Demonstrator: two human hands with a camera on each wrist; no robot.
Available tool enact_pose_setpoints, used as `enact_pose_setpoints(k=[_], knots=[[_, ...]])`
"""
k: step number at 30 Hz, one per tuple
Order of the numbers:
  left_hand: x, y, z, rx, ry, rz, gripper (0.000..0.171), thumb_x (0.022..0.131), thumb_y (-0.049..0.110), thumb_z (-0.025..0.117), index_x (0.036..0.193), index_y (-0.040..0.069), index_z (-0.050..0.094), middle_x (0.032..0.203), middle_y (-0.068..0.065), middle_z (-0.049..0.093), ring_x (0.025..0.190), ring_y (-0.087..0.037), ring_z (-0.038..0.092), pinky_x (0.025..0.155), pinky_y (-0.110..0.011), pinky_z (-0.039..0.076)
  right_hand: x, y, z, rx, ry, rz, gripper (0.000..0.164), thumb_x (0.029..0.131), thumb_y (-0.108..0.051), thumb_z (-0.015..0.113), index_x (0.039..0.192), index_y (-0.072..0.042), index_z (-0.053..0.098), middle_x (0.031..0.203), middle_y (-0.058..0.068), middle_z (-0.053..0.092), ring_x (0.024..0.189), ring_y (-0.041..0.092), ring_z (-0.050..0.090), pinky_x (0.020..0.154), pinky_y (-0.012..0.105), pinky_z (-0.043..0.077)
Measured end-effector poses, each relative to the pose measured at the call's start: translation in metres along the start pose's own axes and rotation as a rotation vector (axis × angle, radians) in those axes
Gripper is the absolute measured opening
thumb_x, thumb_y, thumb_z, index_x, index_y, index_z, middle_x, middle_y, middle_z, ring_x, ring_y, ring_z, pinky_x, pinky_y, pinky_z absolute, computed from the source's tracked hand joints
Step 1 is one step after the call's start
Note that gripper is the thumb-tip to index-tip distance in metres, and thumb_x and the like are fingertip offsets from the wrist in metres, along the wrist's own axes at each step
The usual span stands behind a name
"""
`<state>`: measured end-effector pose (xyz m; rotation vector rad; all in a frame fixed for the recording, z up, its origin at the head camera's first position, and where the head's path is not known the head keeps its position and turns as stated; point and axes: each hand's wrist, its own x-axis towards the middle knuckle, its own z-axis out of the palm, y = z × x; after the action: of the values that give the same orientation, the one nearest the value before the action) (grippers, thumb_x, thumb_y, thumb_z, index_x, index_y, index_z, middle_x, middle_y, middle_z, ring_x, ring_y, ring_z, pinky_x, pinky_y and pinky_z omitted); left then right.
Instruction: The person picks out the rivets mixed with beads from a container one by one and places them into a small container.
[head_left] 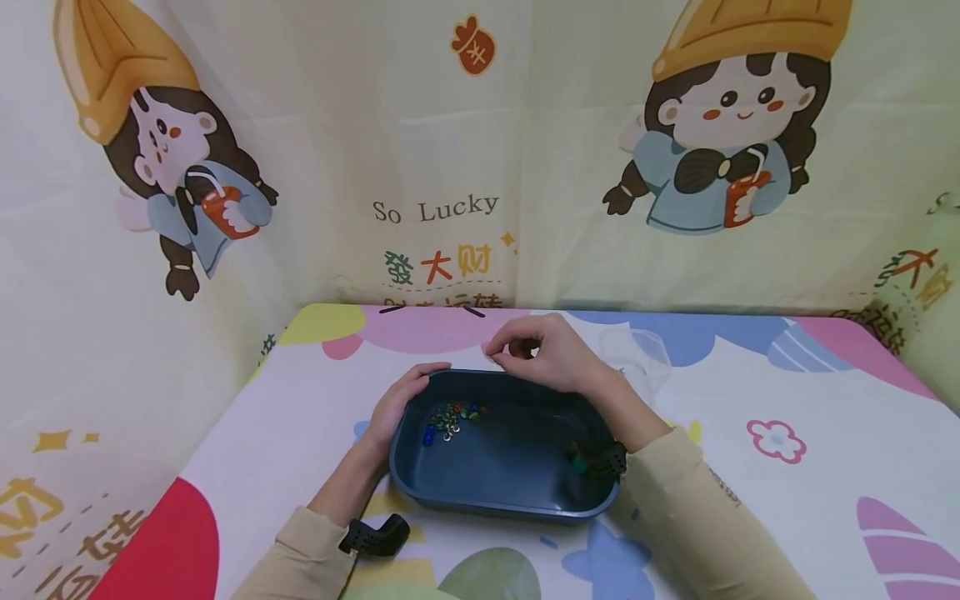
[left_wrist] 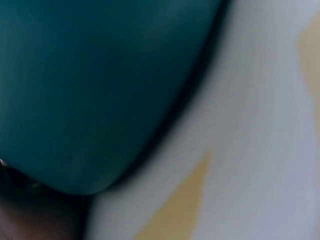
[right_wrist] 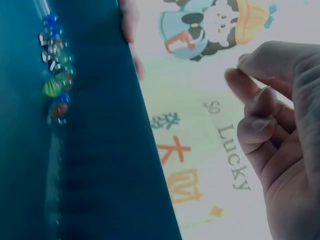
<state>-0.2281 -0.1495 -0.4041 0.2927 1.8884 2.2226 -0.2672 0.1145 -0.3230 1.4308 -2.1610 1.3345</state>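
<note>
Because glass marbles [head_left: 452, 415] cluster in the left of the blue basin [head_left: 510, 467], steadiness matters — best keep the left hand [head_left: 397, 406], its fingers fairly straight, braced lightly there; the right hand [head_left: 555, 357] curls, thumb meeting forefinger (pinching anything? I can't tell).

The tray [head_left: 510, 471] was dark blue. The marbles [head_left: 455, 414] showed blue, green, orange-red and clear bodies. The tablecloth [head_left: 810, 508] was white, printed with multicoloured shapes, some striped. The sleeves [head_left: 697, 500] were beige; the cream backdrop [head_left: 570, 167] bore orange-hatted figures.
</note>
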Motion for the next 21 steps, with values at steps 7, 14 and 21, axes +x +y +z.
enact_pose_setpoints(k=[7, 14, 21], knots=[[0.0, 0.0, 0.0, -0.023, -0.006, 0.002, 0.044, 0.109, 0.019, 0.029, 0.146, -0.001, 0.044, 0.136, -0.016, 0.056, 0.124, -0.029, 0.054, 0.102, -0.034, 0.046, -0.012, -0.006, -0.022, 0.006, 0.067, 0.082, 0.016, 0.087, 0.006, 0.072, 0.098, -0.005, 0.077, 0.087, 0.007, 0.071, 0.063, 0.016, 0.052, 0.057, 0.026, 0.046], [0.001, 0.002, -0.001, -0.019, -0.002, -0.009, 0.045, 0.109, 0.02, 0.03, 0.147, 0.001, 0.045, 0.141, -0.021, 0.051, 0.127, -0.033, 0.051, 0.102, -0.034, 0.046, -0.028, -0.005, -0.049, 0.009, 0.141, 0.206, 0.012, 0.089, 0.004, 0.071, 0.099, -0.001, 0.075, 0.086, 0.006, 0.069, 0.065, 0.019, 0.055, 0.059, 0.026, 0.048], [0.0, 0.0, -0.001, -0.009, 0.017, -0.015, 0.045, 0.109, 0.02, 0.029, 0.146, 0.001, 0.046, 0.139, -0.02, 0.052, 0.126, -0.032, 0.052, 0.102, -0.035, 0.045, -0.043, -0.001, -0.072, -0.058, 0.144, 0.342, 0.009, 0.091, 0.003, 0.07, 0.098, 0.001, 0.075, 0.082, 0.011, 0.068, 0.063, 0.019, 0.056, 0.058, 0.025, 0.048]])
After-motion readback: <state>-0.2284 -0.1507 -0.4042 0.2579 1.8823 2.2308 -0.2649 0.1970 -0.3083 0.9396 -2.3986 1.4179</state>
